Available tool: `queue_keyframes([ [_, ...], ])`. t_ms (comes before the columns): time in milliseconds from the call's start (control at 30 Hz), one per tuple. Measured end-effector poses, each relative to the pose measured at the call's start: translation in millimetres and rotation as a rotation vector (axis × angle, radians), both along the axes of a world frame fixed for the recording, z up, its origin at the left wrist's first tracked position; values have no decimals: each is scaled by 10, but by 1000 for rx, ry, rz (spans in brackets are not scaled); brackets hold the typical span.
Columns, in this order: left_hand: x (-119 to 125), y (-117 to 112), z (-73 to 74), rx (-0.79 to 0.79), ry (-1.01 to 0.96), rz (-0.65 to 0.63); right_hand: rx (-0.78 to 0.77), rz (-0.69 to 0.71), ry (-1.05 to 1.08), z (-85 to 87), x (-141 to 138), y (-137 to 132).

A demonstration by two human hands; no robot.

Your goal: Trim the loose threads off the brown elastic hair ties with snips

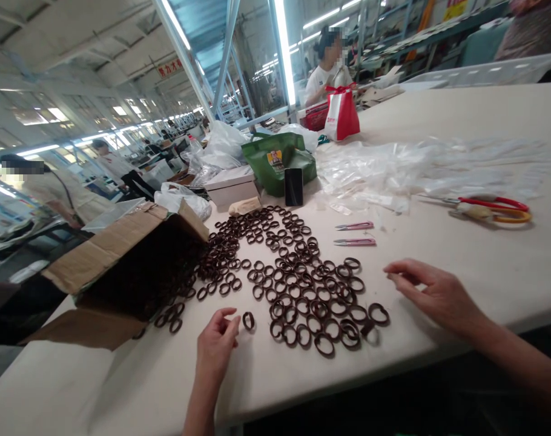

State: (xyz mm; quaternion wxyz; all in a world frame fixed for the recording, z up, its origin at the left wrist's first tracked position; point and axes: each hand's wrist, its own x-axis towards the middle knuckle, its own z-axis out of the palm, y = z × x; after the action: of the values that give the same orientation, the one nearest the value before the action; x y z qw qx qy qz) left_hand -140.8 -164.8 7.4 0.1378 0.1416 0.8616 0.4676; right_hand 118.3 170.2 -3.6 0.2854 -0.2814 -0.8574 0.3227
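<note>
Many dark brown rings [304, 306], like small loop bands, lie spread over the pale tabletop in front of me. My left hand [215, 340] is at the near side of the pile, fingers loosely curled and thumb apart from the index finger. Just right of its fingertips, a single ring [248, 321] stands on edge, seemingly not gripped. On the right side, my right hand [432, 295] hovers over the table with fingers stretched toward the rings; nothing shows in it. A cardboard box [116, 242] lies tipped on its side at the left, with more rings at its dark mouth.
Two pink thread snips [355, 242] and red-and-orange-handled scissors [496, 209] lie beyond my right hand. A phone [293, 187] leans against a green bag [280, 158]. Clear plastic bags [393, 169] spread behind. A red-and-white bag [342, 115] and co-workers are farther back.
</note>
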Motion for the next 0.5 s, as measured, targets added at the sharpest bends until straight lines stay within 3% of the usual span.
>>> queue_keyframes([
  [100, -288, 74, 25, -142, 205, -5, 45, -169, -160, -129, 247, 273],
  [200, -523, 252, 18, -181, 246, -27, 46, -266, -248, -217, 355, 334],
  [333, -717, 429, -58, -119, 175, -5, 74, -262, -318, -250, 324, 291],
  [500, -730, 406, -155, 95, -72, 83, 110, -233, -259, -301, 321, 331],
])
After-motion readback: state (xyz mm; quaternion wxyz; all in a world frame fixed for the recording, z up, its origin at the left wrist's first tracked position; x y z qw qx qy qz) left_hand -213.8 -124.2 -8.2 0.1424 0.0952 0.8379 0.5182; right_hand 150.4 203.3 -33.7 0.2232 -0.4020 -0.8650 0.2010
